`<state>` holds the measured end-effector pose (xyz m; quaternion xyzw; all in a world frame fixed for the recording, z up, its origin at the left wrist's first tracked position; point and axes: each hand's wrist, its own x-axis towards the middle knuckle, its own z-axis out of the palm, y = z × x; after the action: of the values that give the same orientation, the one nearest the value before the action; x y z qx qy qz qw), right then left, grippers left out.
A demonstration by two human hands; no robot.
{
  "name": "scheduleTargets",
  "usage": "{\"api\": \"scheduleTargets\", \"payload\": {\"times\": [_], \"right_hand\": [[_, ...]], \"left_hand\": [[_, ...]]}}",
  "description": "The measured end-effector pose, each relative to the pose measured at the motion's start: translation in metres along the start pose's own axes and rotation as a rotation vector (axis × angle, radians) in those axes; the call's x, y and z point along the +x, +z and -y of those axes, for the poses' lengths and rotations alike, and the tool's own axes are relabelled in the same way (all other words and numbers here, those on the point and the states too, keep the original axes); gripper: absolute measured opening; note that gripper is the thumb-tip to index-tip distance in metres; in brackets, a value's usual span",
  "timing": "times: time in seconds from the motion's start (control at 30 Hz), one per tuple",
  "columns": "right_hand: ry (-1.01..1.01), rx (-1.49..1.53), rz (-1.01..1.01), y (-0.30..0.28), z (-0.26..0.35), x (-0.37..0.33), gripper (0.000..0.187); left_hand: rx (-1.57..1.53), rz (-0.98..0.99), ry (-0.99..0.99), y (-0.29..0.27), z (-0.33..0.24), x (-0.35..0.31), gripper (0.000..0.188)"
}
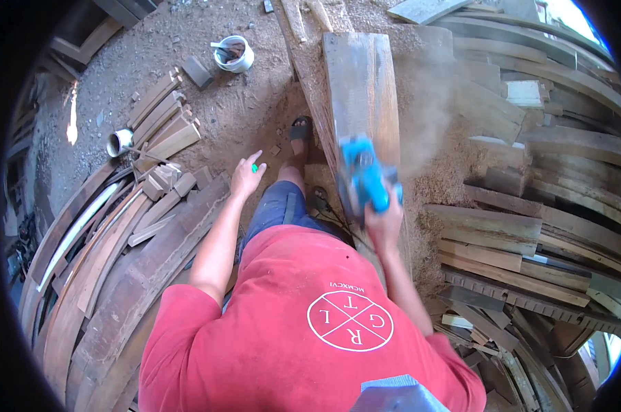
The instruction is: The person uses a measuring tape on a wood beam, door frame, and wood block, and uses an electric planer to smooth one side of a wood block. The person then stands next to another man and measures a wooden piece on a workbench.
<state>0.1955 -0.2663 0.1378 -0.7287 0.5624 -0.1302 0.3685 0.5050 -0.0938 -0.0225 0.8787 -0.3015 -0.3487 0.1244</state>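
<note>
My right hand (386, 214) is closed round the handle of a blue electric planer (365, 175), which is slightly smeared by motion. The planer rests on a long wooden plank (362, 86), whose top is part grey and rough, part paler brown. Dust hangs in the air to the right of the tool. My left hand (246, 177) is held out in the air left of the plank, fingers apart and touching nothing around it. A small bright green spot shows at its fingers; whether it is a ring or something else I cannot make out.
Stacked boards (489, 230) fill the right side. More long planks (152, 275) and short wood offcuts (163, 113) lie at the left. A white bucket (235, 55) with things in it stands on the dirt floor, and a smaller white container (119, 143) lies tipped.
</note>
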Motion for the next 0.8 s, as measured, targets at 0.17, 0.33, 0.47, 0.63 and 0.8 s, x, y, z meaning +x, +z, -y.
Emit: {"api": "scheduleTargets", "payload": {"times": [0.17,0.33,0.47,0.63,0.8], "right_hand": [[0.123,0.004,0.047,-0.008,-0.026,-0.088,0.057],[0.033,-0.056,0.009,0.014,0.016,-0.019,0.055],[-0.030,-0.139,0.017,0.026,0.061,0.050,0.052],[-0.092,-0.166,-0.034,0.049,0.102,0.128,0.044],[-0.123,-0.186,-0.058,0.071,0.147,0.208,0.035]], "left_hand": [[0.035,0.059,-0.007,0.031,0.022,-0.023,0.048],[0.030,0.045,-0.017,0.045,0.025,-0.036,0.045],[0.003,0.037,-0.030,0.043,0.032,-0.045,0.047],[-0.001,0.015,-0.146,0.036,0.056,-0.056,0.047],[-0.041,-0.006,-0.252,0.031,0.080,-0.068,0.048]]}}
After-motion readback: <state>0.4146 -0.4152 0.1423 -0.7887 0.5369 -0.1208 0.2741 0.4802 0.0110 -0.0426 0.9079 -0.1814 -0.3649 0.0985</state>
